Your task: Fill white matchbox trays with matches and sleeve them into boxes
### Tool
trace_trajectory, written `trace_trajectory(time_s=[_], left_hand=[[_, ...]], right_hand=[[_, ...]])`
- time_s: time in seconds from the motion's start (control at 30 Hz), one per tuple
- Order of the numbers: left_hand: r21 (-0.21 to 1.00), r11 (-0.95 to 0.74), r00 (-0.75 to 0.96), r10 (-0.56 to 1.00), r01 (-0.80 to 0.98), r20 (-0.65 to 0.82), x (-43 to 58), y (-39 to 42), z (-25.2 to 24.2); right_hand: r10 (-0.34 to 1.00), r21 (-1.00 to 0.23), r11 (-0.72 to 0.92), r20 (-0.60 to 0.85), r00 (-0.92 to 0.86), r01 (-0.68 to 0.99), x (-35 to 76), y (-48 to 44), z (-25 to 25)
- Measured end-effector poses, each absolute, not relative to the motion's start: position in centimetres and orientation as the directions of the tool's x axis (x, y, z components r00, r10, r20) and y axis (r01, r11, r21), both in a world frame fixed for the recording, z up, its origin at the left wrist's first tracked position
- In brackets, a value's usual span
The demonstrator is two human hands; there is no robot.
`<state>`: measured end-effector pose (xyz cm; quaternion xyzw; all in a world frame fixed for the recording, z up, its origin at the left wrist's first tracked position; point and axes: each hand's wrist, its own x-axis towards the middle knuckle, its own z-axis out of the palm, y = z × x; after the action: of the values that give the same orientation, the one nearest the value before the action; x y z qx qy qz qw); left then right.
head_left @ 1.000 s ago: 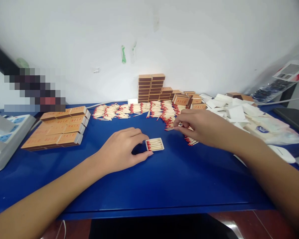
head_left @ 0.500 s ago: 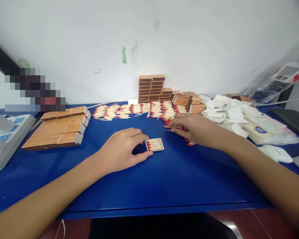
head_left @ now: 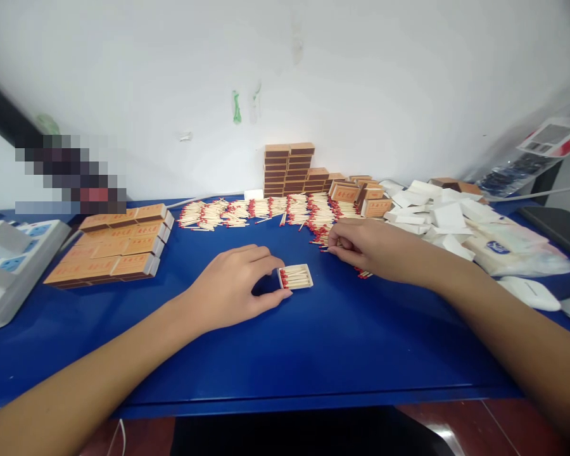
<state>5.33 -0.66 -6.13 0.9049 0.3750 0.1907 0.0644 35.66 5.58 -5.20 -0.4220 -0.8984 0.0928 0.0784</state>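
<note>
My left hand rests on the table, thumb and fingers curled around the left end of a small white matchbox tray. Red-headed matches lie side by side inside it, their heads toward that hand. My right hand is closed in a pinch at the near edge of a loose heap of matches. A red match head pokes out by its fingertips, which hide most of what they grip. More matches show partly beneath this hand.
Orange matchboxes are laid in rows at the left, beside a power strip. Stacked matchboxes stand against the wall. At the right are white empty trays, a tissue pack and a white case.
My right hand has shifted slightly right at the heap, and its fingers have drawn closer together around the matches. My left hand and the tray have stayed in place.
</note>
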Motion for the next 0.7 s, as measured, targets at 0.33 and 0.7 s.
trace_trajectory(time_s=[0.33,0.7], left_hand=[[0.249,-0.715,0.652,0.698,0.653,0.297,5.29,-0.73,-6.07],[0.253,-0.714,0.647,0.699,0.652,0.305,5.37,-0.57,-6.23]], right_hand=[[0.751,-0.232,0.655,0.097,-0.653,0.719,35.49,5.70,-5.03],[0.750,-0.243,0.655,0.090,-0.655,0.716,35.44,5.28,-5.21]])
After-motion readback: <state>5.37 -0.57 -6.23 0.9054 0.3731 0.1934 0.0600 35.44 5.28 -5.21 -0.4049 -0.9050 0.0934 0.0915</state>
